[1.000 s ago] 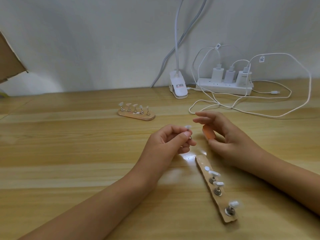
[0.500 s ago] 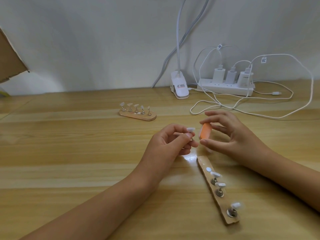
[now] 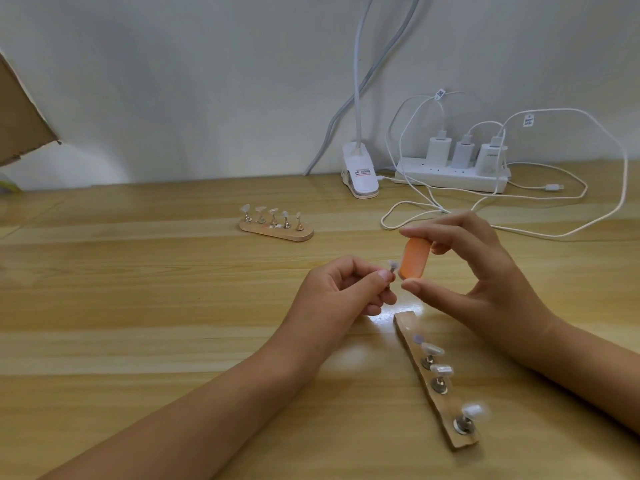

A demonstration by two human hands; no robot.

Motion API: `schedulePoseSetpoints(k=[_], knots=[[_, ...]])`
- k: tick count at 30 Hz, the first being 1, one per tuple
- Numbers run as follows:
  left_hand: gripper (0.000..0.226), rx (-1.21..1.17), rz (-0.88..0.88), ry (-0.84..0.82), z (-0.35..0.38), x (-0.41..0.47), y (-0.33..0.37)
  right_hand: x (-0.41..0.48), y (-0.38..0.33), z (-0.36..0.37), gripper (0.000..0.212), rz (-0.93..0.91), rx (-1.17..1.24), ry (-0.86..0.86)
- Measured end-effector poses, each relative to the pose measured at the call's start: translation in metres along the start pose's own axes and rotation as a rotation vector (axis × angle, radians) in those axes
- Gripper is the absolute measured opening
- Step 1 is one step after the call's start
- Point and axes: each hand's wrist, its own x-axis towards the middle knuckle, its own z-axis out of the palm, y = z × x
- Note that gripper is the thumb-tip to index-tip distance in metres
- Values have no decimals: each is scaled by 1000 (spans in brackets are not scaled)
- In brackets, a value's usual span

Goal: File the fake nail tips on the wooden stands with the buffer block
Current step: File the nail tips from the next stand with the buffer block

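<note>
My left hand [image 3: 346, 289] pinches a small metal peg with a pale nail tip [image 3: 392, 264] on top, held above the table. My right hand [image 3: 478, 271] grips an orange buffer block [image 3: 517, 259] between thumb and fingers; the block's edge sits right beside the nail tip. Below the hands lies a long wooden stand [image 3: 408, 327] with three nail tips on metal pegs and one small disc near its top end. A second oval wooden stand [image 3: 277, 232] with several nail tips sits further back to the left.
A white power strip [image 3: 450, 174] with three chargers and looping white cables [image 3: 588, 216] lies at the back right. A white clamp lamp base [image 3: 360, 174] stands beside it. Cardboard [image 3: 20, 116] juts in at the far left. The wooden table [image 3: 138, 306] spreads all around.
My right hand has raised and turned the orange buffer block upright, bringing it against the nail tip that my left hand holds. The left hand has barely moved.
</note>
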Motion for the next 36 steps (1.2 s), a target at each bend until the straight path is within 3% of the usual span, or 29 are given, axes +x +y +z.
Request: schedulePoseSetpoints(k=[12,16,21,25,36], knots=[[16,60,-10,2,2,-2,4,-4,2,2,54,-10,29,-93],[13,31,-25,18,2,-1,4,0,5,3,49,74,57,-31],[13,22,-32,13,2,-2,3,4,6,-1,45,276,346,18],[9,14,-34,4,1,-1,2,5,2,-2,42,331,596,-7],[8,-14,-26,-30,1,-1,1,1,-1,4,35,285,645,-75]])
